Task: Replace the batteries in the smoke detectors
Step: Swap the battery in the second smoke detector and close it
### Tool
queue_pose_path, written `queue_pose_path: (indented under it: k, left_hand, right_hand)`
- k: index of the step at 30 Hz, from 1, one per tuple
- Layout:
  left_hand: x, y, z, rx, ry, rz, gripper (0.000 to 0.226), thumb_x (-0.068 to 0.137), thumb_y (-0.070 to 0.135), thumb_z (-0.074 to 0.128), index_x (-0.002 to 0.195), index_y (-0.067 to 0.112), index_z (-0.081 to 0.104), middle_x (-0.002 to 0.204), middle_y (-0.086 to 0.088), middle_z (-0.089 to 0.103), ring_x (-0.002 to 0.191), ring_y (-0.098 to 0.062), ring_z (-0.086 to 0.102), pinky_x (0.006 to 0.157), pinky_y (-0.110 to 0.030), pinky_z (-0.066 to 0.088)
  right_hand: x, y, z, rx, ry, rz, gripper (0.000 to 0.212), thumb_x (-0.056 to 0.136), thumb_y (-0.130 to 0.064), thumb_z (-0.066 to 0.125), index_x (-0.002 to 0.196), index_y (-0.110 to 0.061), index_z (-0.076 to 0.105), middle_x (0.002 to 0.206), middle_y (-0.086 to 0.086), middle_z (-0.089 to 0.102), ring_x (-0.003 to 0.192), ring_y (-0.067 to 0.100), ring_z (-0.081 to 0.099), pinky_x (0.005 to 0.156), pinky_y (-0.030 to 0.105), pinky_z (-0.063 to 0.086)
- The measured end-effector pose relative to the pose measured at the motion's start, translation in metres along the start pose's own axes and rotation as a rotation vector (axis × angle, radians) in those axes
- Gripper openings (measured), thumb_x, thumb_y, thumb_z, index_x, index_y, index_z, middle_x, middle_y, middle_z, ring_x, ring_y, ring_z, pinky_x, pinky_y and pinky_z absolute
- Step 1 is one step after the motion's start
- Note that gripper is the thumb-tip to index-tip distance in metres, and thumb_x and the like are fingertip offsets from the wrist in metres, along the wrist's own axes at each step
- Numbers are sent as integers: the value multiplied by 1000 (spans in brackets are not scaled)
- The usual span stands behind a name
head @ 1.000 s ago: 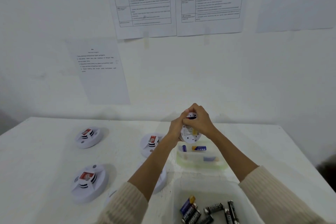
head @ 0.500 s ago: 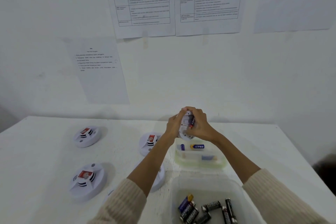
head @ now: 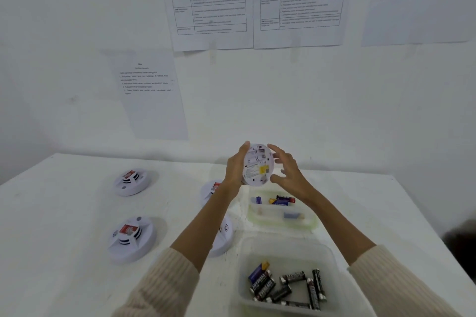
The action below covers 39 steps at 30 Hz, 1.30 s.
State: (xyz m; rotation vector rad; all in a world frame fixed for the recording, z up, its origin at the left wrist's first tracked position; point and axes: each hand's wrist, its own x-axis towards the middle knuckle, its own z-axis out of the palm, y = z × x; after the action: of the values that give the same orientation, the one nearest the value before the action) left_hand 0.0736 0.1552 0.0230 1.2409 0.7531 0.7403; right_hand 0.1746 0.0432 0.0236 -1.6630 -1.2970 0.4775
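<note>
My left hand (head: 235, 168) grips a white smoke detector (head: 258, 165) from its left side and holds it above the table, its back towards me. The battery bay at its top looks empty, and a yellow label shows lower down. My right hand (head: 286, 171) is beside the detector's right rim with its fingers spread and relaxed, holding nothing. Below it, a dark battery with a red end (head: 286, 198) lies in the far clear container (head: 281, 225), next to a blue one (head: 279, 202). The near clear tub (head: 332, 260) holds several black batteries (head: 288, 287).
Two more detectors (head: 131, 181) (head: 132, 238) sit face up on the left of the white table (head: 64, 213). Two others (head: 211, 189) (head: 223, 237) are partly hidden behind my left forearm. Printed sheets hang on the wall behind the table.
Both hands were clasped over the detector, with a dark battery at my right fingers. Now my right hand has opened and come off, the detector's back faces me, and that battery lies in the far container.
</note>
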Motion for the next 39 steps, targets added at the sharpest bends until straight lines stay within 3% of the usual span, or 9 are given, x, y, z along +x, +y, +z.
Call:
queue_pose_path:
  k: [3,9,14,19,25,28,33,36,39]
  left_hand:
    - [-17,5,-7,-126,2,-21,89,52,69,63,118,7,65,117,-20,65,109,-41,60,96,-58,45]
    - [-55,-1,-30,-292,-58,-73,83,72,53,57,131,-4,49,130,-29,51,106,-39,55,93,-47,46]
    - [-81,-7,-50,-202,-101,-79,62,92,51,42,128,2,54,124,-24,58,103,-36,59,83,-41,52]
    - [-109,-11,-59,-224,-192,-119,68,83,57,49,126,6,56,123,-19,59,101,-31,61,84,-38,53]
    - [-136,-31,-61,-371,-276,-181,76,78,56,52,135,6,47,132,-18,53,114,-33,55,94,-43,47]
    - [-141,-39,-62,-356,-272,-175,65,91,54,42,135,7,48,133,-17,53,115,-34,54,97,-45,44]
    - [-148,-34,-59,-365,-297,-134,63,81,54,49,125,9,55,130,-18,55,105,-30,59,90,-41,49]
    - [-148,-32,-56,-377,-304,-143,85,69,61,66,132,6,50,133,-19,52,119,-36,52,96,-45,46]
    - [-148,-32,-52,-409,-338,-137,96,63,62,70,137,6,46,134,-20,52,121,-36,52,94,-44,49]
  right_hand:
    - [-8,-9,6,53,-21,20,76,68,-20,55,139,-28,30,123,2,41,119,19,40,99,38,39]
    - [-33,-22,28,90,67,-21,53,82,4,53,130,-18,45,107,4,54,103,16,52,64,11,46]
    - [-56,-31,42,19,87,3,45,81,2,59,122,-15,52,105,5,54,93,15,52,81,22,41]
    - [-92,-39,50,-41,196,63,35,78,7,56,110,-8,58,94,6,54,80,16,52,63,3,39]
    - [-142,-38,66,-104,320,80,28,74,6,61,86,-16,49,78,1,48,69,16,47,67,27,42]
    - [-150,-43,63,-230,362,49,21,74,1,61,77,-17,52,74,-1,51,64,12,47,60,21,38]
    - [-157,-42,60,-506,49,148,13,82,-11,61,92,-17,67,93,1,69,79,12,59,70,21,43]
    - [-159,-40,61,-640,-178,164,34,88,-14,57,122,-12,59,123,5,61,109,20,58,90,27,43]
    - [-155,-38,57,-722,-298,150,40,90,-11,54,129,-14,54,132,6,55,119,21,50,95,28,40]
